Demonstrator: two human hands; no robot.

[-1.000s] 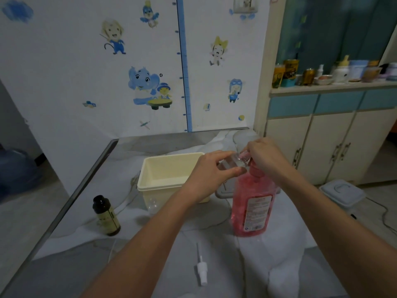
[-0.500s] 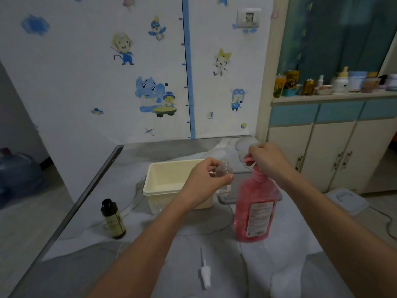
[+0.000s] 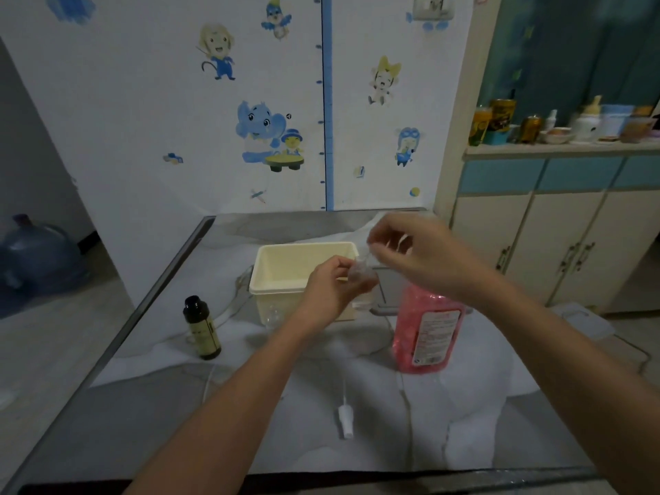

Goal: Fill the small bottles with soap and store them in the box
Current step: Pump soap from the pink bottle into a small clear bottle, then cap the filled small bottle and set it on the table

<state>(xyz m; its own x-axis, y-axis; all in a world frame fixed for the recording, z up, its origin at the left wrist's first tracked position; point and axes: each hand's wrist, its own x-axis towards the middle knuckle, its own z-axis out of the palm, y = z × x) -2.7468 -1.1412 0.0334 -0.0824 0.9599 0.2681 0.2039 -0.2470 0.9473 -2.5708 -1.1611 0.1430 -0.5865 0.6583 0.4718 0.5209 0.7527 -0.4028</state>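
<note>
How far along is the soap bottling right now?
Done: no bottle shows in the cream plastic box. In hand: left hand holds a small clear bottle, right hand at its top, beside the pink soap bottle. Left: probably fitting the white pump head lying on the table, boxing.

A clear small bottle [image 3: 361, 275] is held up near the cream box [image 3: 282, 271], beside the upright pink soap bottle [image 3: 428, 326].
</note>
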